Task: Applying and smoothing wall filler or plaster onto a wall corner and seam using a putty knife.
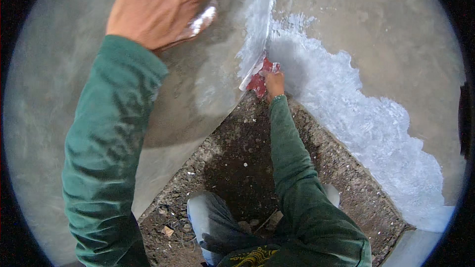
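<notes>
White-smeared flat red hand tool (pixel 257 83) held low in a wall corner

The tool sits at the foot of the corner, just above the ground, with a pale edge on its left side. The person's right hand (pixel 274 84) has its fingers closed around the tool's right side.

A smooth band of whitish coating (pixel 256 20) climbs the corner above the tool. To the right, a broad, ragged-edged patch of white coating (pixel 356 113) spreads along the lower part of the grey-beige right wall (pixel 386 34).

The left hand (pixel 153 7) is raised in front of the grey left wall (pixel 183 89), its fingers partly cut off by the upper edge. A glossy whitish patch shows at its palm side; whether the hand grips anything or touches the wall, one cannot tell.

Long green fabric sleeves (pixel 106 148) cover both arms. Below lies dark, crumbly soil (pixel 242 163) dotted with white specks, a small tan scrap (pixel 167 231) near the person's faded blue-grey trousers (pixel 208 217).
</notes>
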Tool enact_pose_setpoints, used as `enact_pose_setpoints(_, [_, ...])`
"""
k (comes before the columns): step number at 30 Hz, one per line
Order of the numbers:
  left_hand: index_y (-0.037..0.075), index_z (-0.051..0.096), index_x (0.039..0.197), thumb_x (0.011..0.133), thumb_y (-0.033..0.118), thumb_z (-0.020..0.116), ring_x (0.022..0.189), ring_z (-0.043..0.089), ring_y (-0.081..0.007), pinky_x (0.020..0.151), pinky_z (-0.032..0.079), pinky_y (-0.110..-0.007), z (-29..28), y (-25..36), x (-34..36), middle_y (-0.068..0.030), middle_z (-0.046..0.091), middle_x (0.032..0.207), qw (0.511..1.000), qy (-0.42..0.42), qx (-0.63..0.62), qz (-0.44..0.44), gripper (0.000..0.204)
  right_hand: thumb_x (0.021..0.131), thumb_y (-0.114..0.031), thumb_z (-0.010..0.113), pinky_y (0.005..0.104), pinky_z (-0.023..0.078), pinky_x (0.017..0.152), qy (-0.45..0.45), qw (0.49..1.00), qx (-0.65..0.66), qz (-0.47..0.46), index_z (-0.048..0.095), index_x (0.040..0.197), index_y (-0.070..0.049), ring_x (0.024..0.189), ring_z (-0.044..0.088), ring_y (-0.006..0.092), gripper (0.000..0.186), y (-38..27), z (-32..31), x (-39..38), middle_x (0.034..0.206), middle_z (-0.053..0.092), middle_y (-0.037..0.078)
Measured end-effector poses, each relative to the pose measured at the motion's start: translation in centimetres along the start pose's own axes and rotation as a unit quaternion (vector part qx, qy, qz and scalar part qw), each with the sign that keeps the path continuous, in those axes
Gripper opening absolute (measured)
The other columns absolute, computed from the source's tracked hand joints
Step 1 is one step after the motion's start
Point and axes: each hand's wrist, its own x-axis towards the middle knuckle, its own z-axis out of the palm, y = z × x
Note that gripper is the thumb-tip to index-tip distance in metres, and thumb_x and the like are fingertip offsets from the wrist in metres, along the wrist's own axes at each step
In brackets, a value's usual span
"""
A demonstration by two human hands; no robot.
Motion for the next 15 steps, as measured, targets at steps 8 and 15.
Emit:
enact_pose_setpoints(8, [0.014, 0.048, 0.135, 0.08, 0.037, 0.062, 0.132, 0.041, -0.0244, 0.119, 0.017, -0.049, -1.5, 0.0, 0.5, -0.0079, 0.052, 0.13, 0.997, 0.024, -0.078, 0.0, 0.061, 0.074, -0.003, 0.069, 0.0291, 0.039, 0.048, -0.027, 0.991, 0.016, -0.129, 0.065, 0.073, -0.001, 0.053, 0.054, 0.012, 0.005, -18.3, 1.3, -2.8, 0.065, 0.061, 0.002])
enact_pose_setpoints(15, [0.019, 0.046, 0.137, 0.07, 0.033, 0.075, 0.136, 0.036, -0.0221, 0.119, 0.016, -0.049, -2.1, -1.2, -1.4, -0.0037, 0.052, 0.133, 0.982, 0.021, -0.186, -0.035, 0.075, 0.071, -0.002, 0.069, 0.0309, 0.035, 0.044, -0.032, 0.977, -0.036, -0.207, 0.061, 0.064, 0.002, 0.048, 0.049, 0.0123, 0.011, -31.3, 5.4, -3.5, 0.058, 0.056, 0.003])
